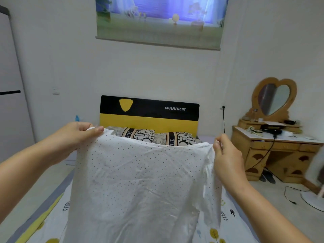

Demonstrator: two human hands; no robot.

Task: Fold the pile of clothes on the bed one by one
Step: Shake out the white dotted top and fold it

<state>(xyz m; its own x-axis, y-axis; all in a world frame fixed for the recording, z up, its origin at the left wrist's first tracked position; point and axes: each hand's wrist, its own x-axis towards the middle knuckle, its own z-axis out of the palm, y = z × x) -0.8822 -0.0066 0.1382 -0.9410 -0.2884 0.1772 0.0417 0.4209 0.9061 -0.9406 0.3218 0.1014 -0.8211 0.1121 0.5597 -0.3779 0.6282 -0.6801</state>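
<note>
The left hand (pixel 77 132) at 10 o'clock and right hand (pixel 223 151) at 3 o'clock are each pinching 1 shoulder of the white dotted cotton shirt (pixel 140 186), hanging above the leaf-print bed sheet (pixel 228 225), where a loosening pinch is risking a crumpled drop.

- We have one head-worn wide-angle view, looking forward along the leaf-printed bed sheet (pixel 226 230) toward the black-and-yellow headboard (pixel 149 114).
- Our raised forearms sit close; the far wall stays distant.
</note>
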